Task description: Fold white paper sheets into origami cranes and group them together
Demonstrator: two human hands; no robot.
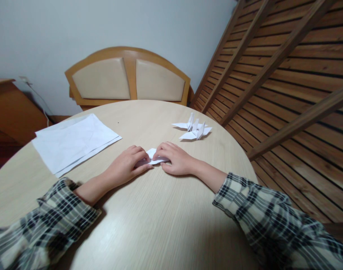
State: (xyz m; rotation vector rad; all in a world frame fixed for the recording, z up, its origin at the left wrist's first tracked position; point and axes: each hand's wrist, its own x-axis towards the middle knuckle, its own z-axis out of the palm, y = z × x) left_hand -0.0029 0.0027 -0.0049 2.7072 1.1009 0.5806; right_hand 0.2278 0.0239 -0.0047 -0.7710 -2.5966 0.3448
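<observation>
A small piece of folded white paper (155,161) lies on the table between my two hands, its outer parts covered by my fingers. My left hand (131,162) is closed on its left end, thumb along the near edge and fingers over the top. On the right end, my right hand (175,158) grips the paper with curled fingers and the thumb close to the near edge. Beyond my right hand stand folded white paper cranes (196,133), close together with wings spread. How the paper's underside is folded is hidden.
The round pale wooden table (160,225) carries a stack of white paper sheets (75,140) at the left. Behind it stands a wooden headboard (128,75) with cream panels. A slatted wooden wall (286,93) slants along the right side. A brown cabinet (15,108) is at far left.
</observation>
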